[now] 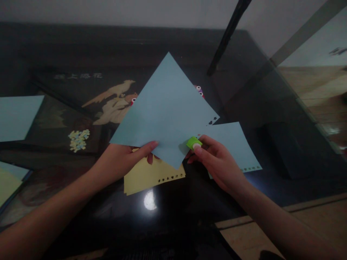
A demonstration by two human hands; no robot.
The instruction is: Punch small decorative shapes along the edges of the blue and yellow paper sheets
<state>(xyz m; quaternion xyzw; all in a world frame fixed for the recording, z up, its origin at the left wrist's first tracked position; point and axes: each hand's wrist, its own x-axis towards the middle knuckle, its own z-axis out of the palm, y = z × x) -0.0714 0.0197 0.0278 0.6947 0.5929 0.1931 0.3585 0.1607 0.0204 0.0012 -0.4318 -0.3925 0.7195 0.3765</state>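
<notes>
The left hand (125, 156) pinches a light-blue rectangular paper sheet (168, 104); at its near right edge, the right hand (218, 159) grasps a small green plastic punch (193, 142).

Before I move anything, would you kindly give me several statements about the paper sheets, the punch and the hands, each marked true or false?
1. The left hand grips the raised light-blue paper sheet. True.
2. The right hand holds a pair of scissors. False: the right hand holds a small bright-green punch with a white button.
3. The stacked pale-yellow paper sheets bear small dark shapes along the near edge. True.
4. The small pile of pale puzzle-like pieces lies to the right of the raised sheet in the picture. False: that pile lies to its left.
5. A star and a heart show near the raised sheet's right corner. True.
</notes>
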